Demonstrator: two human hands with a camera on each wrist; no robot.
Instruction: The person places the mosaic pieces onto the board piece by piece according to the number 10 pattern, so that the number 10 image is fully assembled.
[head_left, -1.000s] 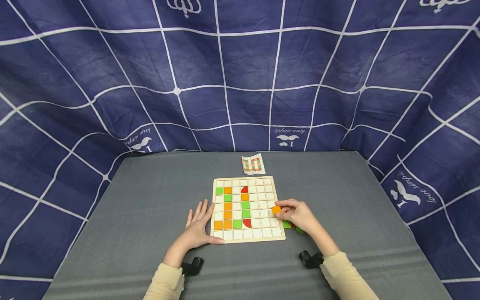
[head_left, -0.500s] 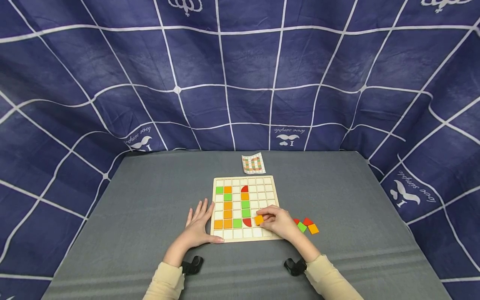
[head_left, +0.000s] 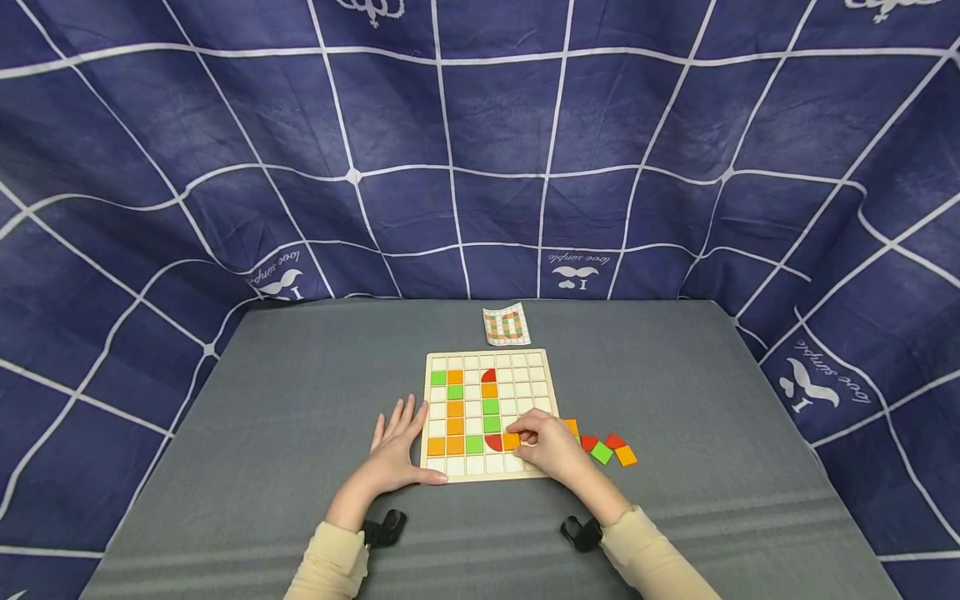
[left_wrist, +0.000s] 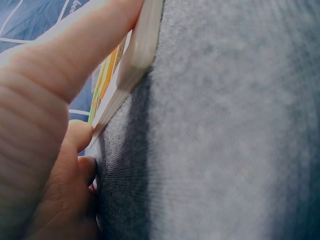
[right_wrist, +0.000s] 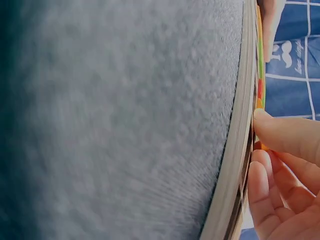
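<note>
A pale wooden grid board [head_left: 489,472] lies on the grey table, with orange, green and red tiles in some of its cells. My left hand [head_left: 397,454] is spread at the board's left edge, its thumb on the near-left corner; in the left wrist view the thumb crosses the board's edge. My right hand [head_left: 551,446] pinches an orange square tile [head_left: 511,442], which sits in or just over the cell right of a red quarter-circle tile [head_left: 492,442]. In the right wrist view the thumb [right_wrist: 285,135] touches the tile, which is mostly hidden there.
Several loose tiles lie right of the board, among them a green square [head_left: 602,452], an orange square [head_left: 626,456] and red pieces. Beyond the board lies a small pattern card [head_left: 506,324]. A blue curtain [head_left: 487,208] with white lines surrounds the table.
My right hand has carried the orange tile leftward from the board's right edge to the cell beside the red piece, uncovering the loose tiles. My left hand stays in place.
</note>
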